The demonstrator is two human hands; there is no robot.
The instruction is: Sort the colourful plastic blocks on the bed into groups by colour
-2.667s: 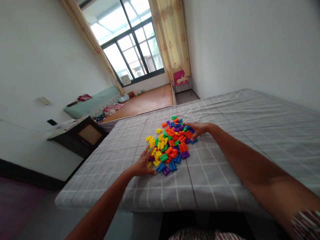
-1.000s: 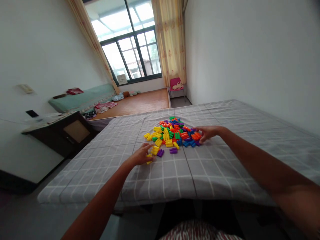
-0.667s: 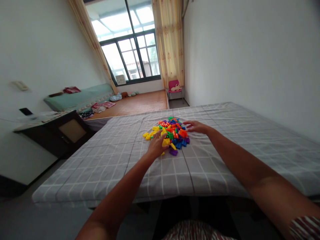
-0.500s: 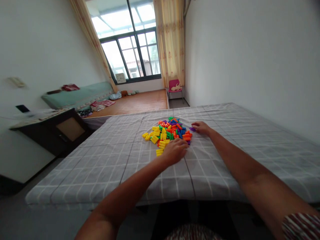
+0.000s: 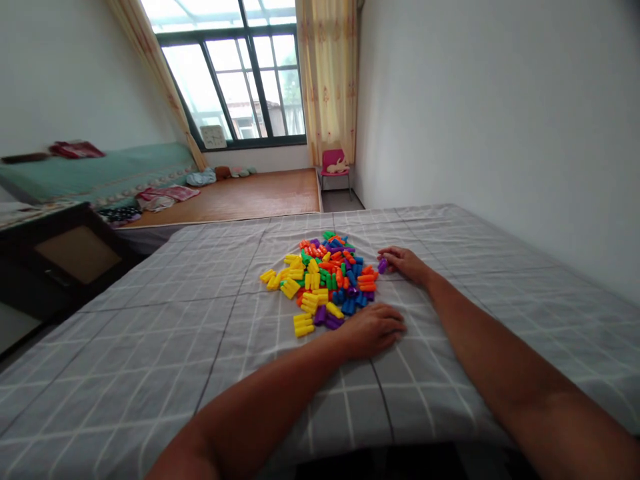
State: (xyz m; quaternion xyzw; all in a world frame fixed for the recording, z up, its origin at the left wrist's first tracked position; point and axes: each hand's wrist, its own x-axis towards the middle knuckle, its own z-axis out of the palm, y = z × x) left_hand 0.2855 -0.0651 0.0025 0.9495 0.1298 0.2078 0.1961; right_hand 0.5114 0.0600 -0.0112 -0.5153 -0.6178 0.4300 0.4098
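A heap of colourful plastic building pieces [image 5: 327,273] in yellow, orange, green, blue and purple lies on a grey checked cloth [image 5: 240,373]. My right hand [image 5: 407,263] is just right of the heap, with its fingertips closed on a small purple building piece [image 5: 383,265]. At the near side of the heap, my left hand [image 5: 377,329] lies palm down on the cloth, fingers stretched to the right. Nothing shows in it, though its underside is hidden. Purple pieces [image 5: 327,317] lie by its wrist, and a yellow piece [image 5: 303,325] sits farther left.
The cloth covers a wide table, whose near edge shows below my arms. A white wall [image 5: 490,120] runs along the right. Beyond stand a bed with a brown mat [image 5: 260,193] and a pink chair [image 5: 334,167]. A dark cabinet [image 5: 65,260] stands at the left.
My left hand has drawn off the heap toward the near right, uncovering blue and purple pieces. My right hand still has the purple piece at its fingertips. The camera view has shifted.
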